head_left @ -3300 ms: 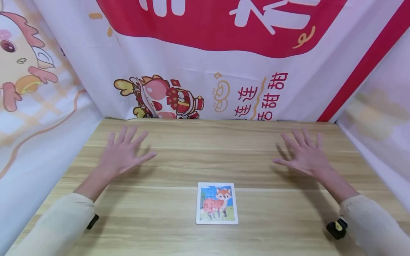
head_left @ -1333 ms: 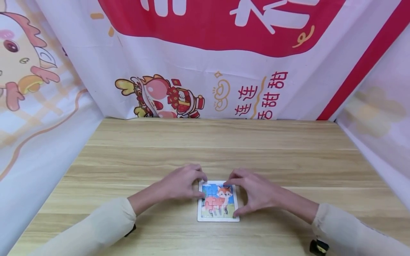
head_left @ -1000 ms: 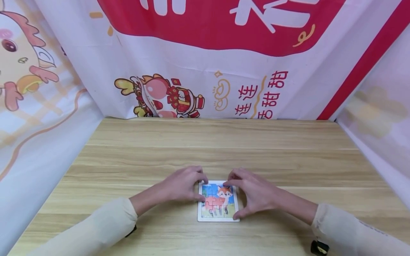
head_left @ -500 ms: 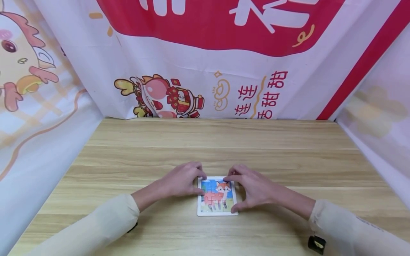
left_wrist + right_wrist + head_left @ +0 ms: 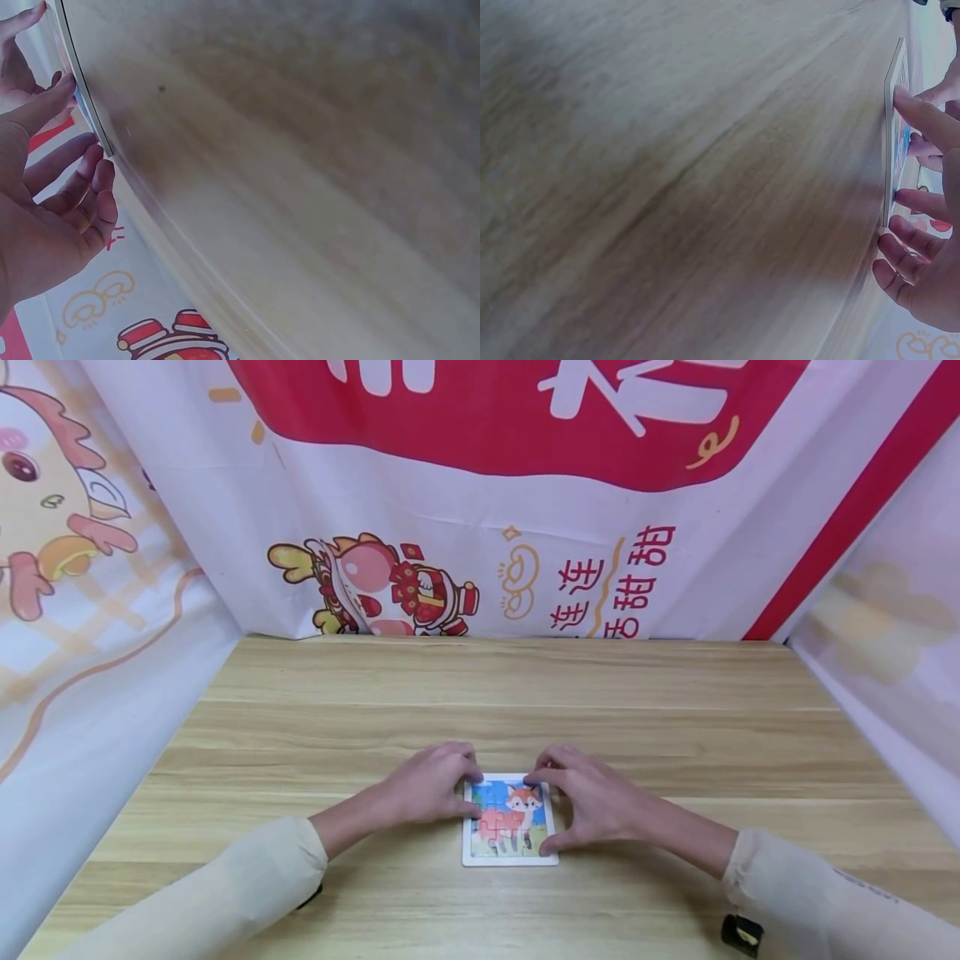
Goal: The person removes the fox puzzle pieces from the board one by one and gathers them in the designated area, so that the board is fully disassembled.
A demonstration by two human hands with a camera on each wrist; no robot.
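Note:
A small jigsaw puzzle (image 5: 512, 820) in a white frame lies flat on the table, showing an orange fox on grass under blue sky. At its left side, my left hand (image 5: 431, 785) grips it, thumb on the left edge and index finger at the far left corner. My right hand (image 5: 600, 797) holds the right side, thumb near the close corner and index finger at the far one. Seen edge-on, the puzzle's frame (image 5: 88, 101) meets the curled fingers of my left hand (image 5: 45, 232). The right wrist view shows my right hand (image 5: 934, 281) likewise at the frame (image 5: 890, 150).
The wooden table (image 5: 480, 693) spreads around the hands. A white and red printed cloth (image 5: 480, 502) hangs along its far edge. Side cloths stand at the left (image 5: 112, 610) and right (image 5: 885, 652). A dark device (image 5: 742, 935) is strapped beneath the right sleeve.
Both hands came in from wide apart, fingers spread, to the puzzle's sides. The puzzle then slid slightly away from me with them. Over the last half second little has moved.

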